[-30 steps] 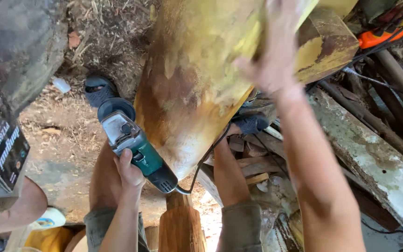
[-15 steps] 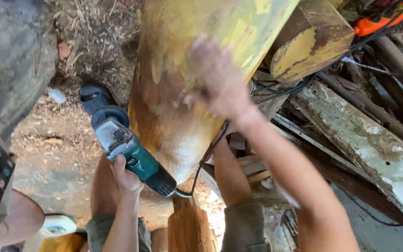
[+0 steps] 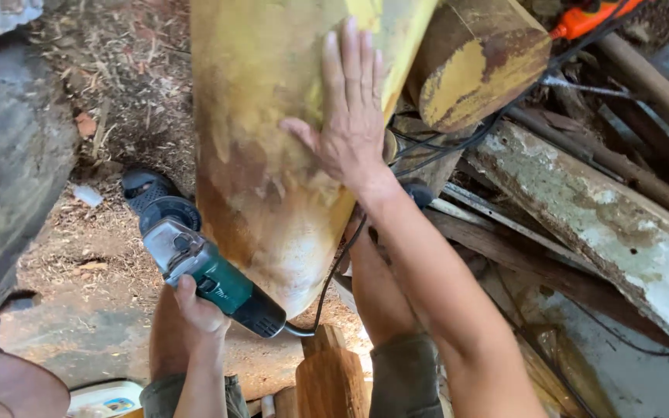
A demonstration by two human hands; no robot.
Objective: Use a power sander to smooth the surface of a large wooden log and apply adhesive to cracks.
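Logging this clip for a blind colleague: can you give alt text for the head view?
A person's right hand lies flat on a large yellow-brown shaped log, while the left hand holds a teal angle grinder beside it, disc off the wood. Below are the person's bare legs and a dirt floor; weathered planks lie to the right.
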